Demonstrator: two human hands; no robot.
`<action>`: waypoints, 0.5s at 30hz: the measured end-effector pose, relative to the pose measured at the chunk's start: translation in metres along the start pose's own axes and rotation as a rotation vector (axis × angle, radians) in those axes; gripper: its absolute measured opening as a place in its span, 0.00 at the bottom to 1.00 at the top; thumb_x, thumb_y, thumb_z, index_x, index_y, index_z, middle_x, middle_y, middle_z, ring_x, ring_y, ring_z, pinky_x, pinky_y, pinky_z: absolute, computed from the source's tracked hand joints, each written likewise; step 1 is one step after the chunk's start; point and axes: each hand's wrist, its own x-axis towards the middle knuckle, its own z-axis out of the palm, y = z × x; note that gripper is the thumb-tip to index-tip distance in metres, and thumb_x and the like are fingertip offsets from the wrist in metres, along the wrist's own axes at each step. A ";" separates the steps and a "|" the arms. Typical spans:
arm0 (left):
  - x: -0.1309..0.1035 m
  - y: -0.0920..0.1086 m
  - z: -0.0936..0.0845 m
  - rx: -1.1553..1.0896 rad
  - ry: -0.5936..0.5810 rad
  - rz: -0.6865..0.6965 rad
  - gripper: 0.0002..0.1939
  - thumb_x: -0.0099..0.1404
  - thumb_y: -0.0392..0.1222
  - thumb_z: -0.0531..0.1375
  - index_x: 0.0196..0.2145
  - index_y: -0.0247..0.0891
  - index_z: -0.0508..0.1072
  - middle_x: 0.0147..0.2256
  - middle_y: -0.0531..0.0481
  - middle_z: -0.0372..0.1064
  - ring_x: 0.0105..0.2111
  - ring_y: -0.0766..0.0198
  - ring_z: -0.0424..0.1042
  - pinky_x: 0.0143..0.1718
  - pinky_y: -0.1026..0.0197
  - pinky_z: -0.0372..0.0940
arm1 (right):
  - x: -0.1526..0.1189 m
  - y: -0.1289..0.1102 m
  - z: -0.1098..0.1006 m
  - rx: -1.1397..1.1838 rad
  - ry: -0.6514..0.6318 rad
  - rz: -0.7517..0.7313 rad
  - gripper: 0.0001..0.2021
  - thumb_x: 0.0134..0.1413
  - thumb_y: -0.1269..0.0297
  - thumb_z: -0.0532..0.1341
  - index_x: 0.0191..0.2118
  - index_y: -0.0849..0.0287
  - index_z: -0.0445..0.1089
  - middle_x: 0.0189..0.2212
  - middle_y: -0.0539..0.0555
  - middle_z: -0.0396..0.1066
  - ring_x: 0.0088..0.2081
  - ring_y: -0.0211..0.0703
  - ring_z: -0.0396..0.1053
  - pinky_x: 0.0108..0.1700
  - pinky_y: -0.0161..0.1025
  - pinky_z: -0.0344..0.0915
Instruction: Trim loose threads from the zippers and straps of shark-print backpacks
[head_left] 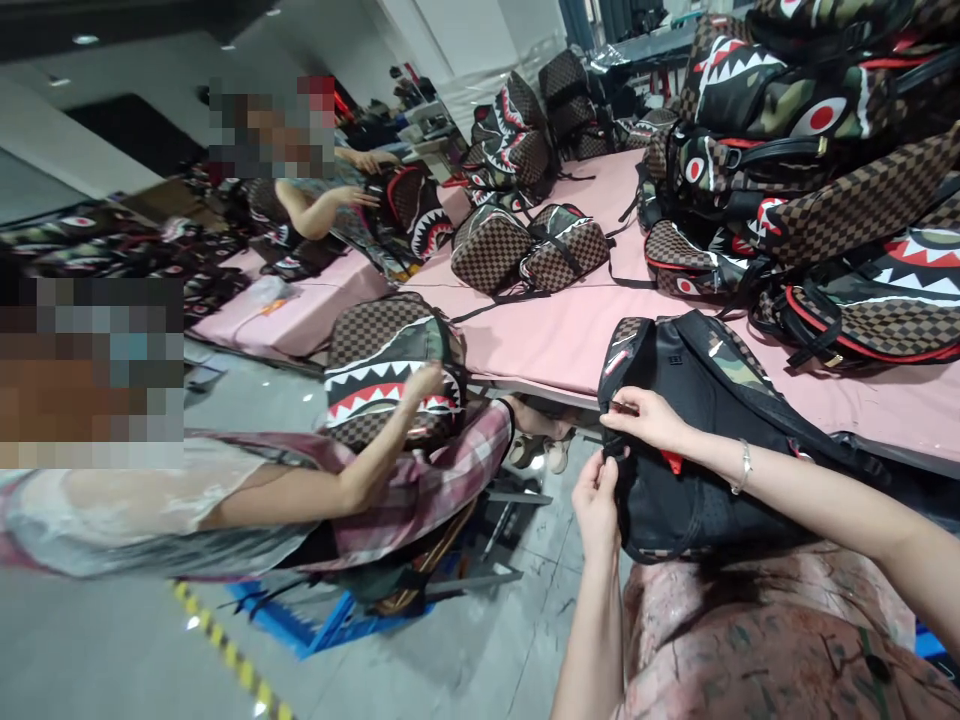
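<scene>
A black backpack (pixel 697 490) with checked and camouflage trim rests across my lap, leaning against the pink-covered table, its plain black side with the shoulder straps facing me. My right hand (pixel 649 420) is closed in a pinch on the left side edge of the backpack. Just below it, my left hand (pixel 598 495) pinches that same edge, thumb and fingers together by a short black strap end. Whatever small part lies between the fingertips is too small to make out. A small red tag (pixel 673 461) shows beside my right wrist.
More shark-mouth backpacks lie on the pink table (pixel 540 335), with a tall pile (pixel 787 130) at the right. To my left a seated co-worker has a backpack (pixel 394 370) on the lap. Another person handles a backpack (pixel 420 210) farther back. Yellow-black tape (pixel 225 650) marks the floor.
</scene>
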 end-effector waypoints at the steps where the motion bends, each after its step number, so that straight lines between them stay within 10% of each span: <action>1: 0.000 0.002 -0.002 -0.095 0.001 -0.062 0.20 0.48 0.47 0.65 0.39 0.34 0.74 0.36 0.44 0.74 0.38 0.58 0.72 0.45 0.55 0.63 | -0.003 0.004 -0.001 -0.005 0.018 -0.010 0.12 0.49 0.55 0.57 0.32 0.59 0.63 0.26 0.47 0.64 0.28 0.37 0.62 0.31 0.34 0.57; 15: 0.003 0.008 -0.012 -0.329 -0.047 -0.248 0.16 0.45 0.43 0.67 0.31 0.31 0.76 0.29 0.45 0.75 0.33 0.61 0.74 0.38 0.63 0.63 | -0.033 0.035 0.003 -0.418 -0.030 -0.450 0.06 0.58 0.65 0.53 0.38 0.61 0.64 0.34 0.56 0.66 0.37 0.43 0.64 0.38 0.39 0.62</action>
